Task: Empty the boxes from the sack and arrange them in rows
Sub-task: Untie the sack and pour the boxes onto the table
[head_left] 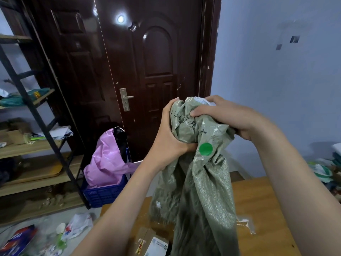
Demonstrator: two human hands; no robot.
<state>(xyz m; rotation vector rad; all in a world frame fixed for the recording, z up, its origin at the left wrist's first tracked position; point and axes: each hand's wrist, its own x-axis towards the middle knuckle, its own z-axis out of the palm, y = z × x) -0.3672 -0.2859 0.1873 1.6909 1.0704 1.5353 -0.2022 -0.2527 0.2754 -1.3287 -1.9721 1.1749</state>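
Note:
A grey-green woven sack with a round green sticker and black handwriting hangs over the wooden table. Both hands hold it up by its bunched top. My left hand grips the gathered fabric from the left. My right hand clamps the top from the right, fingers pressed into the folds. Under the sack's lower end, a brown cardboard box with a white label lies on the table, partly covered by the fabric. Whatever is inside the sack is hidden.
A dark wooden door stands straight ahead. A blue crate holding pink plastic sits on the floor in front of it. At the left rises a metal-and-wood shelf rack. Plastic bags and litter lie on the floor, lower left.

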